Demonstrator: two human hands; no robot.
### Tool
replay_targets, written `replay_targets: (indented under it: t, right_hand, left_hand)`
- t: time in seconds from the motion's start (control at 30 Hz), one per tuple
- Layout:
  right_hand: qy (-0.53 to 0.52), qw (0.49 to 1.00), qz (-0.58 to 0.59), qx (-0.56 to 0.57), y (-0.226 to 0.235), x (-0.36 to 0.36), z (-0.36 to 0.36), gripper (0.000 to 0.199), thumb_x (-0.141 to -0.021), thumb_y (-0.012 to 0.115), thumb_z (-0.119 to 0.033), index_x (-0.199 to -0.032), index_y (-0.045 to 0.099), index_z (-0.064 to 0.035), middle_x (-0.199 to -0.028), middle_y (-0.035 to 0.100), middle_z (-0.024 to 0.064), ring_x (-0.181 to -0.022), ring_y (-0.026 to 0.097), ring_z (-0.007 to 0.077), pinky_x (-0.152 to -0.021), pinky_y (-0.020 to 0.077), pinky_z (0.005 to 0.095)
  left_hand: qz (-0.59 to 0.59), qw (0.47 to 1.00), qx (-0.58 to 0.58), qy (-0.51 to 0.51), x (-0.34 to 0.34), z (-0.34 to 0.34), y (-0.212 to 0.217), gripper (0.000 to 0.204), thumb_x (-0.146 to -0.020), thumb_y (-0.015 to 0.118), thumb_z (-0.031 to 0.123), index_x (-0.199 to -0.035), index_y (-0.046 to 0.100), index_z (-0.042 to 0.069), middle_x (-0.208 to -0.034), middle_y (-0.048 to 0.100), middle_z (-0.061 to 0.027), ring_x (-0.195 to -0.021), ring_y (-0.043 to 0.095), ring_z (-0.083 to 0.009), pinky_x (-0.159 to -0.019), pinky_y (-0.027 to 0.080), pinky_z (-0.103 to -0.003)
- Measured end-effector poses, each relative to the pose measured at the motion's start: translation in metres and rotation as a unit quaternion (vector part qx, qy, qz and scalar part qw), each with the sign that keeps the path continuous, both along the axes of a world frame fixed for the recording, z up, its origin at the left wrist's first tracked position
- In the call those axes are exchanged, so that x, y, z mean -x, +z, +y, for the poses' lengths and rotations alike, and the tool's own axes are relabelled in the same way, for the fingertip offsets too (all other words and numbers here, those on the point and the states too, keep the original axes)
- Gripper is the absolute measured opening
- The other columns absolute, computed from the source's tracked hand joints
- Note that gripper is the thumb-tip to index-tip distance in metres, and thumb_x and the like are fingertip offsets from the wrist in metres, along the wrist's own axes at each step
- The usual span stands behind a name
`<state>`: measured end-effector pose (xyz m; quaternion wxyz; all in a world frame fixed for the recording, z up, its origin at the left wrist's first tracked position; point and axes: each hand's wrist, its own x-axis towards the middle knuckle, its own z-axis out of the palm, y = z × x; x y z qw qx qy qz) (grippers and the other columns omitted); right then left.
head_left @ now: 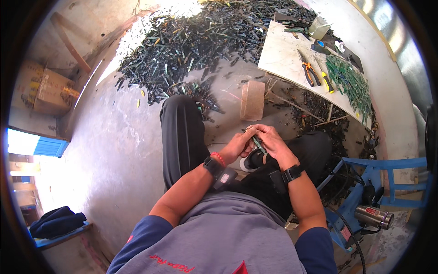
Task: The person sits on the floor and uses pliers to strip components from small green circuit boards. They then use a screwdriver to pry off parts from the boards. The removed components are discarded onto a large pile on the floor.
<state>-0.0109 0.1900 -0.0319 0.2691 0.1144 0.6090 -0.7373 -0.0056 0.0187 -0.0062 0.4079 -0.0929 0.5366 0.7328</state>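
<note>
Above my lap, my left hand (238,144) and my right hand (272,140) meet with fingers curled inward. Between them is a narrow dark green strip (259,145), slanting down toward the right; it looks like a small circuit board. My right hand grips it, its far end covered by fingers. The left fingertips are pinched at that covered end, and the part they grip is too small to make out. Just beyond the hands, a reddish-brown brick (252,101) stands on the floor.
A huge heap of dark strips (196,50) covers the floor ahead. On the low white board (285,57) at right lie orange-handled pliers (310,73), a yellow-handled screwdriver (326,81) and a pile of green strips (349,84). A blue chair (388,164) and metal flask (374,217) are at lower right.
</note>
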Motion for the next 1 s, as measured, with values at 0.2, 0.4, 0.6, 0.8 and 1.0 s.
replay_targets:
  t: [0.2, 0.4, 0.6, 0.8, 1.0]
  right_hand:
    - [-0.061, 0.998, 0.015, -0.025, 0.034, -0.008, 0.01, 0.034, -0.098, 0.057, -0.034, -0.113, 0.064, -0.0038, -0.091, 0.066, 0.0021, -0.072, 0.055, 0.0072, -0.061, 0.0437, 0.0207]
    - [0.054, 0.995, 0.076, -0.039, 0.062, -0.025, 0.02, 0.031, -0.092, 0.064, -0.02, -0.116, 0.061, -0.0003, -0.098, 0.065, 0.0043, -0.08, 0.058, 0.0089, -0.07, 0.0469, 0.0224]
    - [0.015, 0.979, 0.15, -0.137, 0.058, -0.022, 0.019, 0.019, -0.093, 0.059, -0.009, -0.104, 0.066, 0.0047, -0.082, 0.068, 0.0074, -0.066, 0.059, 0.009, -0.059, 0.0493, 0.0231]
    - [0.011, 0.979, 0.131, -0.153, 0.061, -0.016, 0.026, 0.021, -0.095, 0.057, -0.015, -0.101, 0.066, 0.0025, -0.078, 0.066, 0.004, -0.063, 0.056, 0.0065, -0.055, 0.0456, 0.0205]
    - [-0.084, 0.975, 0.106, -0.174, 0.053, -0.012, 0.018, 0.016, -0.094, 0.06, -0.012, -0.099, 0.065, 0.0022, -0.074, 0.063, 0.0027, -0.059, 0.055, 0.0062, -0.051, 0.0445, 0.0208]
  left_hand:
    - [-0.024, 0.997, 0.022, 0.069, 0.006, -0.006, -0.001, 0.057, -0.096, 0.047, 0.056, -0.062, 0.042, 0.011, -0.057, 0.031, 0.0022, -0.045, 0.025, -0.0104, -0.044, 0.02, -0.027]
    - [-0.068, 0.995, -0.007, 0.067, 0.009, -0.007, -0.011, 0.054, -0.096, 0.047, 0.055, -0.062, 0.038, 0.014, -0.057, 0.026, 0.0038, -0.045, 0.021, -0.0096, -0.044, 0.017, -0.027]
    - [-0.066, 0.995, -0.011, 0.069, 0.01, -0.007, -0.012, 0.051, -0.096, 0.05, 0.054, -0.066, 0.042, 0.013, -0.058, 0.029, 0.0039, -0.046, 0.023, -0.0088, -0.044, 0.017, -0.026]
    - [-0.055, 0.996, -0.008, 0.075, 0.009, -0.004, -0.009, 0.053, -0.092, 0.054, 0.057, -0.068, 0.048, 0.01, -0.058, 0.039, 0.0012, -0.044, 0.031, -0.0092, -0.042, 0.023, -0.026]
    - [0.01, 1.0, 0.004, 0.025, 0.006, -0.007, -0.009, 0.047, -0.097, 0.051, 0.048, -0.071, 0.047, 0.01, -0.061, 0.04, 0.0016, -0.049, 0.031, -0.0089, -0.044, 0.022, -0.026]
